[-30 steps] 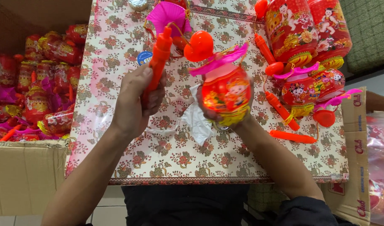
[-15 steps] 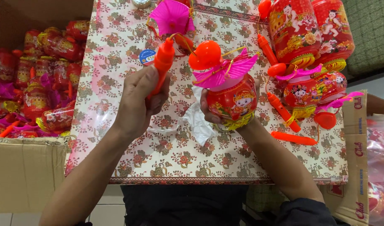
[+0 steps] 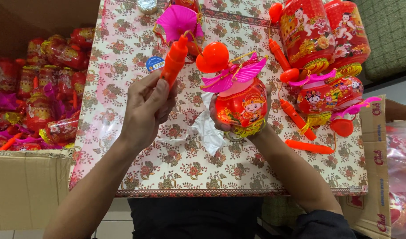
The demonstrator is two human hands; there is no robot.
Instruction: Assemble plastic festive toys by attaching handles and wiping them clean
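Orange plastic handle stick (image 3: 174,59) gripped in left hand (image 3: 146,108); right hand (image 3: 238,126) (mostly hidden) cups red toy lantern (image 3: 241,106) w/ pink wings, over floral table (image 3: 167,172).

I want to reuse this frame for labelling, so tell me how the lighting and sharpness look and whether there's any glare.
Head view: even, soft light with faint shadows; the left hand, orange handle and red lantern in the right hand are sharp; glare streaks the glossy floral table cover; edges bow slightly from the wide lens.
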